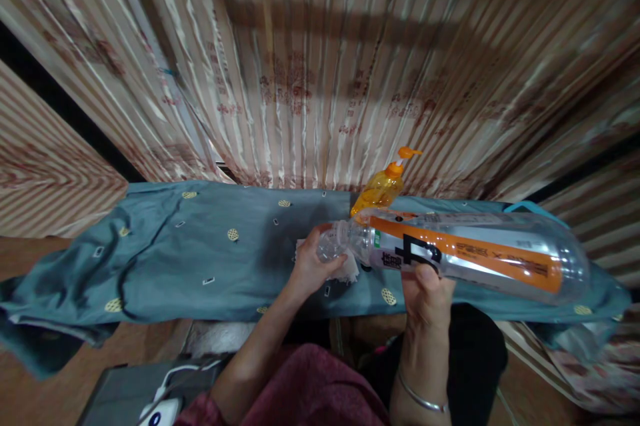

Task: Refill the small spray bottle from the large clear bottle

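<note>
My right hand point(425, 296) grips a large clear plastic bottle point(480, 253) with an orange and black label, held on its side with its base toward the right. My left hand point(313, 266) is closed around the bottle's neck end, with a white tissue or cloth point(350, 269) bunched under the fingers. Whether a cap is on the bottle is hidden by my left hand. Both hands are above a teal cloth-covered surface point(200, 253).
An orange pump dispenser bottle point(383, 186) stands just behind the held bottle on the teal cloth. Striped curtains point(310, 66) hang close behind. A white device with a cable point(160, 409) lies low at the left. The cloth drapes off at both ends.
</note>
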`<state>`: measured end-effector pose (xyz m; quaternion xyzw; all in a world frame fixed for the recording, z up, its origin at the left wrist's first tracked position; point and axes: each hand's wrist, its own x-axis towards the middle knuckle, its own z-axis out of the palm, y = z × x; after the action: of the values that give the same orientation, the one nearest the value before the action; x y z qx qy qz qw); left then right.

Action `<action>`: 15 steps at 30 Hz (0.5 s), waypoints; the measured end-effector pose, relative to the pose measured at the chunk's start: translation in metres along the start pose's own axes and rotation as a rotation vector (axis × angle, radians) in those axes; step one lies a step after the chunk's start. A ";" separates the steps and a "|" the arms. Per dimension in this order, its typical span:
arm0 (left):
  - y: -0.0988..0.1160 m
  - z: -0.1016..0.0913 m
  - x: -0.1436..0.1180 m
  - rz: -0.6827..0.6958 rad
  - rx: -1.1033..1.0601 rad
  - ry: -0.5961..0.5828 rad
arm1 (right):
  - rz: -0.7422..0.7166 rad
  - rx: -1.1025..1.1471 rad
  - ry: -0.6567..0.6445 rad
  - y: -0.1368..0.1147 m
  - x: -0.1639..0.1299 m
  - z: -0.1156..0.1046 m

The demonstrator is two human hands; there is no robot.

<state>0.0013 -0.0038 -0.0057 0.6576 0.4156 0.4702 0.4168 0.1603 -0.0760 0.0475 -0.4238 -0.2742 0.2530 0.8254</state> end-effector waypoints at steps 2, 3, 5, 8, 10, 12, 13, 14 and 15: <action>0.000 0.000 0.000 -0.002 0.002 0.001 | -0.006 -0.004 0.001 0.000 0.000 -0.001; 0.000 0.000 0.000 -0.002 0.004 0.004 | -0.008 -0.005 0.001 0.001 0.000 -0.002; -0.001 0.000 0.000 0.001 0.009 0.010 | -0.011 -0.011 0.004 0.002 0.000 -0.003; -0.002 0.001 0.000 0.007 0.009 0.010 | -0.022 -0.019 0.022 0.003 0.001 -0.005; -0.003 0.001 0.000 0.010 0.005 0.008 | -0.028 -0.020 0.024 0.003 0.001 -0.004; -0.002 0.001 0.000 0.006 0.005 0.009 | -0.028 -0.022 0.007 0.003 0.000 -0.004; -0.002 0.001 0.000 0.002 0.005 0.010 | -0.028 -0.025 0.001 0.002 0.000 -0.004; -0.001 0.001 0.000 -0.002 0.006 0.011 | -0.029 -0.030 -0.001 0.002 0.000 -0.003; -0.001 0.001 0.000 -0.006 0.006 0.011 | -0.029 -0.036 0.001 0.001 -0.001 -0.003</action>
<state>0.0020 -0.0036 -0.0068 0.6552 0.4212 0.4712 0.4139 0.1617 -0.0777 0.0447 -0.4347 -0.2843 0.2357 0.8213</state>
